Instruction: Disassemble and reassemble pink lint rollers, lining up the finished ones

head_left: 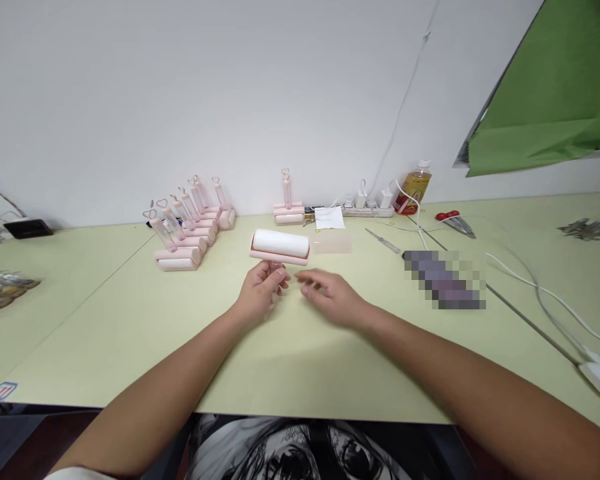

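My left hand is closed round the handle of a pink lint roller, whose white sticky roll faces up, away from me. To its right, my right hand is apart from the roller, fingers slightly bent and spread, holding nothing that I can see. Behind it on the table lies a pale pink translucent cover. Another pink lint roller stands near the wall with its handle upright. On the left, several more lint rollers stand in a slanting row, handles pointing up.
Along the wall are a power strip with chargers, a white paper and a drink bottle. A tweezer-like tool, red-handled snips and a blurred-out object lie on the right, with white cables beyond.
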### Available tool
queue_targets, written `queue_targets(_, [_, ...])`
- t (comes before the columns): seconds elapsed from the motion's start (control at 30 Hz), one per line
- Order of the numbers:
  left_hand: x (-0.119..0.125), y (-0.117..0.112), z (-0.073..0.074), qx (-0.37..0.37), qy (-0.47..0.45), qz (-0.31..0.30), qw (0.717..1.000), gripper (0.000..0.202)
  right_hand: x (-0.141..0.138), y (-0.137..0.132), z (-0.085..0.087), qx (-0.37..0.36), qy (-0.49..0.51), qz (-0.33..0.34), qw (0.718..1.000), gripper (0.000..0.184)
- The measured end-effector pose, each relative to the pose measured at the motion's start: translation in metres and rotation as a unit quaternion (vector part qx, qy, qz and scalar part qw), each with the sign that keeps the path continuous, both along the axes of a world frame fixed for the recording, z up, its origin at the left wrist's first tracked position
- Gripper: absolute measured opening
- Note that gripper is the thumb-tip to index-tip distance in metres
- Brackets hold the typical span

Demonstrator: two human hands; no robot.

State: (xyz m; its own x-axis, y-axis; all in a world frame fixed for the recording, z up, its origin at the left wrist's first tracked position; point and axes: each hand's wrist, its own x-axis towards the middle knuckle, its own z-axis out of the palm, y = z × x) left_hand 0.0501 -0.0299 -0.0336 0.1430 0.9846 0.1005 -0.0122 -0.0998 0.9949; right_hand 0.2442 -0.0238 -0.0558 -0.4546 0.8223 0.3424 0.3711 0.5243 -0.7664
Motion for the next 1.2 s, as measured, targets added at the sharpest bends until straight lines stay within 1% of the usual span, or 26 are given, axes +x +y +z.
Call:
queue_targets(0.07, [-0.002,0.001,0.003,-0.010,-0.007,0.012,1.000,0.031,0.017,0.021,-0.001,0.082,-0.051,-0.106,0.990,0.027])
queue_targets(0.1, [-0.002,0.002,0.004,-0.012,-0.009,0.009,1.000,0.030,0.026,0.031,-0.001,0.101,-0.072,-0.155,0.980,0.029])
queue_targets(0.13, [-0.002,0.002,0.004,-0.014,-0.012,0.005,1.000,0.030,0.035,0.040,-0.002,0.104,-0.092,-0.201,0.970,0.032])
queue_targets(0.17, [-0.001,0.002,0.003,-0.014,-0.013,-0.001,1.000,0.030,0.043,0.048,-0.003,0.093,-0.116,-0.232,0.961,0.036])
queue_targets(0.2, [-0.001,0.003,0.001,-0.013,-0.014,-0.008,1.000,0.030,0.049,0.054,-0.004,0.069,-0.142,-0.248,0.956,0.041])
queue_targets(0.27, [0.000,0.003,-0.002,-0.003,-0.015,-0.022,1.000,0.030,0.057,0.061,-0.005,0.014,-0.189,-0.249,0.950,0.050])
queue_targets(0.33, [0.000,0.004,-0.005,0.001,-0.011,-0.036,0.999,0.031,0.058,0.062,-0.004,-0.007,-0.217,-0.240,0.946,0.052])
queue_targets(0.37, [0.000,0.005,-0.006,0.000,-0.010,-0.041,0.999,0.031,0.058,0.061,-0.003,0.000,-0.219,-0.248,0.944,0.048])
queue_targets(0.43, [-0.001,0.005,-0.006,-0.002,-0.009,-0.042,0.999,0.032,0.055,0.059,0.000,0.032,-0.209,-0.287,0.934,0.040])
queue_targets(0.5, [-0.001,0.005,-0.005,-0.004,-0.009,-0.035,0.999,0.034,0.052,0.056,0.002,0.060,-0.203,-0.321,0.923,0.038])
queue_targets(0.53, [-0.001,0.005,-0.004,-0.006,-0.007,-0.031,0.999,0.034,0.052,0.055,0.003,0.067,-0.209,-0.322,0.921,0.041])
queue_targets(0.6, [-0.001,0.003,-0.001,-0.014,-0.001,-0.022,1.000,0.034,0.052,0.054,0.002,0.060,-0.231,-0.297,0.925,0.052])
queue_targets(0.67, [-0.001,0.002,0.002,-0.023,0.011,-0.019,0.999,0.034,0.053,0.055,0.001,0.025,-0.243,-0.276,0.930,0.058])
queue_targets(0.7, [-0.001,0.001,0.003,-0.029,0.020,-0.019,0.999,0.034,0.054,0.055,0.000,0.006,-0.240,-0.276,0.931,0.059])
queue_targets(0.77, [-0.002,0.001,0.005,-0.038,0.038,-0.021,0.998,0.033,0.054,0.056,0.000,-0.028,-0.196,-0.294,0.935,0.055])
queue_targets(0.8, [-0.002,0.001,0.005,-0.041,0.045,-0.023,0.998,0.033,0.054,0.056,0.002,-0.049,-0.147,-0.307,0.939,0.052])
queue_targets(0.87, [-0.003,0.001,0.004,-0.044,0.056,-0.029,0.997,0.032,0.053,0.055,0.005,-0.112,0.009,-0.305,0.946,0.044])
queue_targets(0.9, [-0.003,0.002,0.004,-0.044,0.060,-0.033,0.997,0.031,0.052,0.053,0.008,-0.149,0.104,-0.283,0.942,0.039])
queue_targets(0.93, [-0.004,0.002,0.004,-0.044,0.065,-0.038,0.996,0.031,0.051,0.051,0.011,-0.184,0.195,-0.251,0.930,0.034])
queue_targets(1.0, [-0.004,0.002,0.003,-0.052,0.077,-0.051,0.994,0.030,0.046,0.044,0.016,-0.234,0.328,-0.175,0.898,0.028])
queue_targets(1.03, [-0.004,0.002,0.002,-0.060,0.084,-0.059,0.993,0.030,0.044,0.040,0.019,-0.253,0.364,-0.144,0.885,0.027])
queue_targets(1.1, [-0.004,0.002,0.001,-0.076,0.095,-0.076,0.990,0.031,0.038,0.032,0.021,-0.286,0.396,-0.104,0.866,0.028])
queue_targets(1.13, [-0.004,0.002,0.001,-0.080,0.098,-0.084,0.988,0.032,0.035,0.028,0.022,-0.297,0.399,-0.089,0.863,0.028])
queue_targets(1.2, [-0.003,0.001,-0.001,-0.084,0.100,-0.096,0.987,0.032,0.029,0.022,0.021,-0.306,0.393,-0.067,0.864,0.031])
